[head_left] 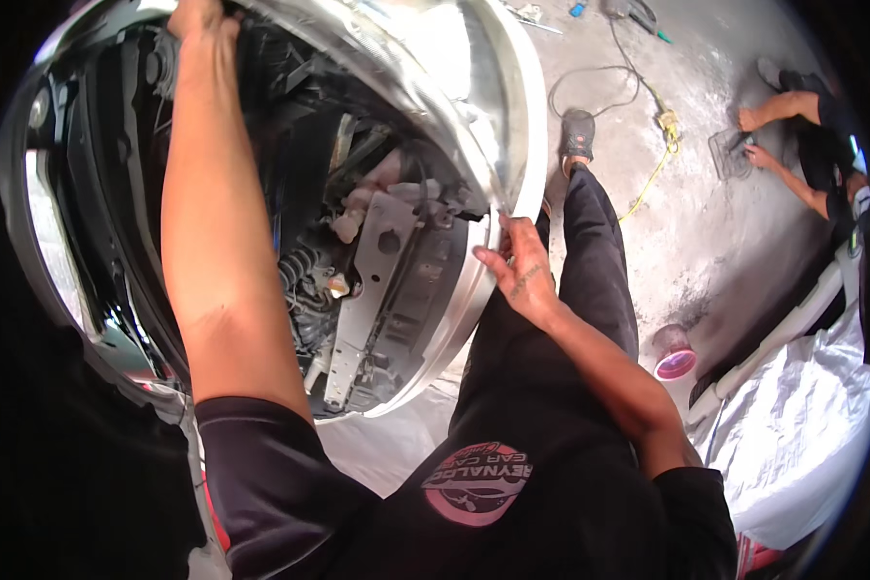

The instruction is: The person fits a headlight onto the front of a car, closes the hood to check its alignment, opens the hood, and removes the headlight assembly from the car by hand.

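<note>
Right hand (527, 271): grip pinched closed on white car panel (529, 145), apparently steadying its edge. Left hand (203, 17) up-left of that grip, beyond engine parts (302, 269); can't make out its hold.

The grey floor (691, 266) is stained in many places and uneven in colour, under a rather bright light.

We note the left hand (203, 19) cut off by the upper edge, its fingertips out of sight. The left forearm (213, 193) hides part of the engine bay (382, 256). We find a co-worker (822, 159) cropped by the dark right border; the flat object (724, 159) near that person is too small to identify.
</note>
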`<state>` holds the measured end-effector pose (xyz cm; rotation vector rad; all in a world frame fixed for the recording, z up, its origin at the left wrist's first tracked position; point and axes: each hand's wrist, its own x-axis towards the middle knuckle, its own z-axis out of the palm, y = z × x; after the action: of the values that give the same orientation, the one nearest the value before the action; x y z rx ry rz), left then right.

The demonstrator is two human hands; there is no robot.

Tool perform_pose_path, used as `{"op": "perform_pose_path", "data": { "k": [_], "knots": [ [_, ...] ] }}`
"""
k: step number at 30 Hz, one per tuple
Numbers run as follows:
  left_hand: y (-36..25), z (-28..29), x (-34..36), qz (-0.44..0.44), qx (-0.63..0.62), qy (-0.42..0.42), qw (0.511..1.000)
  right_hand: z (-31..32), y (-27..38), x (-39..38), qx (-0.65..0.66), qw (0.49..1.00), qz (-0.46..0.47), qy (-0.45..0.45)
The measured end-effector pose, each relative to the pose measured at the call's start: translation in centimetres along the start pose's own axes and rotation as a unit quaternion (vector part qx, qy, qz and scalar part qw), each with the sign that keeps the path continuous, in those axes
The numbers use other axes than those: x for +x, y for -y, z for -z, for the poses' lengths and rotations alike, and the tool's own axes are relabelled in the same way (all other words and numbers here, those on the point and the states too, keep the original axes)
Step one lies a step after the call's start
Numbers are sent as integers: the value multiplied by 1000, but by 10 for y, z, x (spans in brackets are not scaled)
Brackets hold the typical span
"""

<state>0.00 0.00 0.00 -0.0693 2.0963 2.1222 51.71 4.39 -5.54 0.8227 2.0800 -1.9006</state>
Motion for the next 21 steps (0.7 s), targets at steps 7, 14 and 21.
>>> {"op": "perform_pose_path", "data": {
  "k": [7, 14, 21],
  "knots": [
    [-18, -20, -39, 81, 107, -88, 987, 8, -27, -30, -1, 994, -9, 112],
    [-12, -9, -21, 53, 105, -177, 977, -3, -32, -34, -36, 995, 10, 91],
    [-7, -12, -33, 25, 1, -61, 998, -20, -32, -58, -63, 994, 64, 62]
  ]
}}
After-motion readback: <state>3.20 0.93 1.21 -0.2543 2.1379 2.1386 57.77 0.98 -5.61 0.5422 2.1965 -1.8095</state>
